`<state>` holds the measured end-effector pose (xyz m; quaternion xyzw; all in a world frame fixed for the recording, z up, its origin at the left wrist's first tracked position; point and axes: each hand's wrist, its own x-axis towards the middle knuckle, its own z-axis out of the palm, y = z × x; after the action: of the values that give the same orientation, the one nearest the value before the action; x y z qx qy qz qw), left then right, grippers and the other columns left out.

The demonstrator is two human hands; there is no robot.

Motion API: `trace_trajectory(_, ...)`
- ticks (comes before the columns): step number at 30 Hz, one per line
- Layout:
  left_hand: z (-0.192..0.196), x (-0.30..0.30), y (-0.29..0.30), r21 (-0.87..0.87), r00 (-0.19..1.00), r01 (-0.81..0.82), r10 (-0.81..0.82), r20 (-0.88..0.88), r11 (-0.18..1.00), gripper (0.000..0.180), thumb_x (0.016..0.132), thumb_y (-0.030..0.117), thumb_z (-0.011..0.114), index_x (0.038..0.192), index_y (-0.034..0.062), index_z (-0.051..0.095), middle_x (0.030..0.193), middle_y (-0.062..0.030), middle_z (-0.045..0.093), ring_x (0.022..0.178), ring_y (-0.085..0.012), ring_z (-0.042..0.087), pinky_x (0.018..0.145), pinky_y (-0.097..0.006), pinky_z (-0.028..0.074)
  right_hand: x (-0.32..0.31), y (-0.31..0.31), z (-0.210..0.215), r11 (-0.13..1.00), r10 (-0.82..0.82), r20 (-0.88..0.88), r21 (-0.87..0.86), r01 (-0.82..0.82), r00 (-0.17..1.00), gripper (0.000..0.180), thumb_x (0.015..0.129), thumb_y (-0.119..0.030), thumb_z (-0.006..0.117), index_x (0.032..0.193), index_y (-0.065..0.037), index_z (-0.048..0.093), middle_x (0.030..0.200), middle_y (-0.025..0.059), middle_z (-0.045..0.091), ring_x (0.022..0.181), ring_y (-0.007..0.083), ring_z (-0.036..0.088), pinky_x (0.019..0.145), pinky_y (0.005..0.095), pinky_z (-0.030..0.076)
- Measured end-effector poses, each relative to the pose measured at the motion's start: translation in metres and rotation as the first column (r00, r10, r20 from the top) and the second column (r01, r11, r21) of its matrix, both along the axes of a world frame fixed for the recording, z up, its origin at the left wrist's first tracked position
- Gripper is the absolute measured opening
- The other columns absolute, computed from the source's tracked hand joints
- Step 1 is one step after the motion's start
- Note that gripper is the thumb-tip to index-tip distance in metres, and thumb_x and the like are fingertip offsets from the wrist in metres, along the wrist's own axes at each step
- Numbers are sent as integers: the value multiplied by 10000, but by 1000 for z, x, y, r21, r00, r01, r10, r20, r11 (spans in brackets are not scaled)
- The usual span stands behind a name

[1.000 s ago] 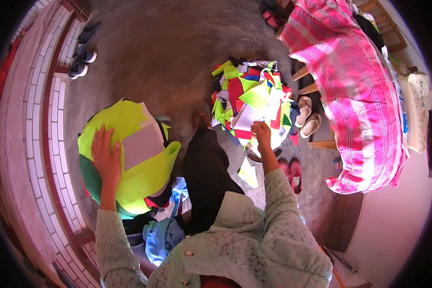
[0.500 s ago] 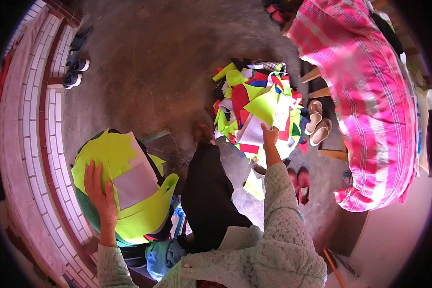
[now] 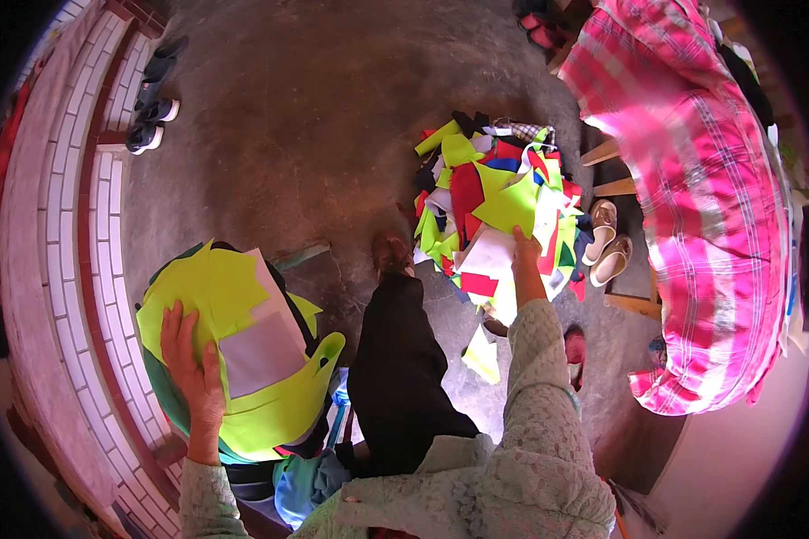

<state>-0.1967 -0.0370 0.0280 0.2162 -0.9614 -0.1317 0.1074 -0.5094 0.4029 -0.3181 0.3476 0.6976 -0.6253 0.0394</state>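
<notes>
My left hand lies flat, fingers spread, on a yellow-green fabric piece at the lower left. That piece tops a rounded bundle, with a pale grey-white fabric patch and dark and green cloth at its sides. On the right, my right hand reaches to a heap of fabric scraps in yellow-green, red, white, blue and black. Its index finger stretches toward a pointed yellow-green scrap, beside a white piece. Nothing shows held in it; the far side of the fingers is hidden.
A pink plaid cloth hangs over wooden-legged furniture at the right. Beige shoes and a dark red shoe stand near the heap. Dark shoes sit by the white brick wall. A loose pale scrap lies on the floor.
My right hand has moved slightly forward and right over the heap. The left hand stays on the yellow-green fabric. The whole view has shifted a little.
</notes>
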Motion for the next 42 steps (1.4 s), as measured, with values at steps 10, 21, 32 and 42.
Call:
trace_trajectory(10, -5, 9, -2, -30, 999, 6, -7, -49, 1000, 394, 889, 259, 491, 1224, 55, 504, 1383, -111, 411, 1327, -310, 298, 1087, -443, 179, 51, 51, 156, 915, 138, -231, -342, -213, 963, 395, 881, -295, 606, 1173, -52, 497, 1035, 72, 595, 882, 201, 608, 781, 344, 510)
trace_trajectory(21, -26, 22, -14, -58, 994, -37, 31, -106, 998, 424, 839, 285, 567, 1231, 134, 509, 1398, -72, 392, 1342, -276, 274, 1099, -458, 184, 122, 108, 261, 853, 174, -348, -414, -317, 921, 280, 877, -216, 596, 1101, -55, 547, 1019, 66, 614, 888, 212, 624, 784, 362, 515)
trace_trajectory(32, -17, 46, -41, 255, 903, 26, 87, -421, 967, 412, 818, 341, 641, 1159, 118, 580, 1280, -130, 513, 1221, -318, 443, 1027, -393, 326, 177, -116, 467, 376, 415, -730, -406, -833, 543, 339, 927, -263, 526, 1170, -26, 515, 1062, 112, 621, 951, 225, 619, 831, 353, 493)
trace_trajectory(42, 20, 152, 70, 766, 831, 507, 460, -313, -395, 749, 881, 595, 424, 1350, 11, 383, 1312, -121, 489, 1201, -250, 471, 1029, -380, 328, 291, -226, 439, -74, 683, -627, -569, -819, 374, 344, 890, -214, 581, 1177, -30, 534, 1064, 62, 619, 922, 169, 613, 803, 324, 503)
